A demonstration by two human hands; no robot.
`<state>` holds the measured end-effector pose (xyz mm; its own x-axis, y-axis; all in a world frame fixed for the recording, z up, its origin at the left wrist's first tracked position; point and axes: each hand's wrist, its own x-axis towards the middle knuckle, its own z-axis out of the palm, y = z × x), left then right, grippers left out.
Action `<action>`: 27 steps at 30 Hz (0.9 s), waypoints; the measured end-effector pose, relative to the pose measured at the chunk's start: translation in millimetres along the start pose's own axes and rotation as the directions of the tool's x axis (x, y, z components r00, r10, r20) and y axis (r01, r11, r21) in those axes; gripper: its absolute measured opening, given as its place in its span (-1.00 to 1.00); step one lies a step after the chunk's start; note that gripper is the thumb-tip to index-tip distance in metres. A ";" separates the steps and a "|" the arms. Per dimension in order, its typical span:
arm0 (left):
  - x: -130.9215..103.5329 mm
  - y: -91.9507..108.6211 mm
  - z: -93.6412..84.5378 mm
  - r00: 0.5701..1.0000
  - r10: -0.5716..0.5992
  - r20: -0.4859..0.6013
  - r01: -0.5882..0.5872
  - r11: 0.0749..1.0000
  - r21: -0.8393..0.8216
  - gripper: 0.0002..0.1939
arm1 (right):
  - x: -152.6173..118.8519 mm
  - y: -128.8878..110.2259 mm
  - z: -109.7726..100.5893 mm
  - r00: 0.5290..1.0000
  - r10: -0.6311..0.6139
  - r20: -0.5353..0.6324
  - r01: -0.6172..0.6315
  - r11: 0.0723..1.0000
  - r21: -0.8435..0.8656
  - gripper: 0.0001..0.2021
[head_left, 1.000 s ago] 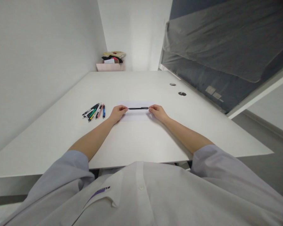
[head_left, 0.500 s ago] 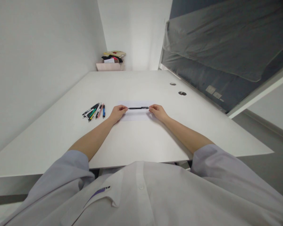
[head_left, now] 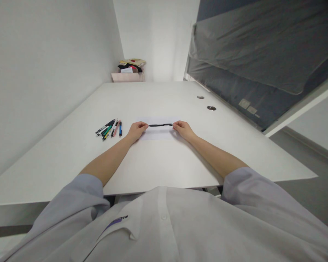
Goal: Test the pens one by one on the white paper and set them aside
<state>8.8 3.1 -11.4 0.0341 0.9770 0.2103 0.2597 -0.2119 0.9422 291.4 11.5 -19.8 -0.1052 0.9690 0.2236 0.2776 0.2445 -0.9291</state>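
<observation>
A black pen (head_left: 160, 125) lies level, left to right, between my two hands over a white sheet of paper (head_left: 157, 135). My left hand (head_left: 137, 131) pinches its left end between thumb and fingers. At the other end, by the clip, my right hand (head_left: 182, 129) is closed on the pen in the same way. Both hands rest at the sheet's side edges and partly cover them. Whether the pen touches the paper I cannot tell.
Left of my left hand, a loose pile of several coloured pens (head_left: 109, 129) lies on the white table (head_left: 164, 163). A pink box (head_left: 125, 77) with cloth items stands beyond the far edge. Along the right side runs a dark, plastic-covered partition (head_left: 248, 65), near two round table holes (head_left: 211, 108).
</observation>
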 end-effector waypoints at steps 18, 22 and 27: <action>0.2 -0.8 1.1 1.000 -0.006 -0.004 0.006 1.000 -0.008 -0.62 | -0.9 -3.2 0.5 1.000 0.005 -0.005 -0.005 0.999 -0.032 -0.77; 0.4 -0.3 0.8 1.000 -0.004 0.005 0.004 1.000 -0.002 -0.63 | -0.6 -2.7 0.5 1.000 -0.002 -0.008 0.002 1.000 -0.030 -0.80; -0.5 1.5 0.5 1.000 -0.003 0.001 0.003 1.000 0.008 -0.61 | -0.5 -2.4 0.6 1.000 0.005 -0.006 -0.005 0.999 -0.037 -0.76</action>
<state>9.7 2.3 -10.2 0.0347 0.9776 0.2075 0.2675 -0.2091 0.9406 290.2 10.4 -17.8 -0.0986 0.9703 0.2210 0.3133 0.2411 -0.9186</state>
